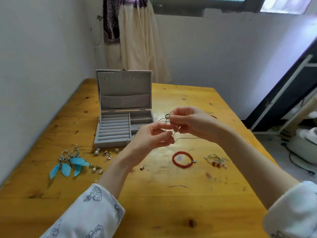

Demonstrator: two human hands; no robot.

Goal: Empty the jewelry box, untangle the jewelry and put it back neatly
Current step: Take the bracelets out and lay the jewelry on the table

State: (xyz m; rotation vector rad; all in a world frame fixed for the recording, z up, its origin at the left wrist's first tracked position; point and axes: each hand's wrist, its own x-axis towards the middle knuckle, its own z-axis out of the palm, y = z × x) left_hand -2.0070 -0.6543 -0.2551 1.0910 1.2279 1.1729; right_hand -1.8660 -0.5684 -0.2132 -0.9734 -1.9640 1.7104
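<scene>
Now your left hand (pixel 154 134) and right hand (pixel 187 122) both pinch a thin silvery chain (pixel 173 134), tangled between them above the bench (pixel 188 194). The grey box (pixel 123 109) stands open at ten o'clock, trays bare. Bare wood lies at six o'clock, toward the near edge.

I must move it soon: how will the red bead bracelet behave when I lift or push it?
The red bead bracelet probably sags when lifted, being strung beads. It lies flat on the table, so pushed it would likely slide, not roll. Its small charm would probably dangle.
</scene>
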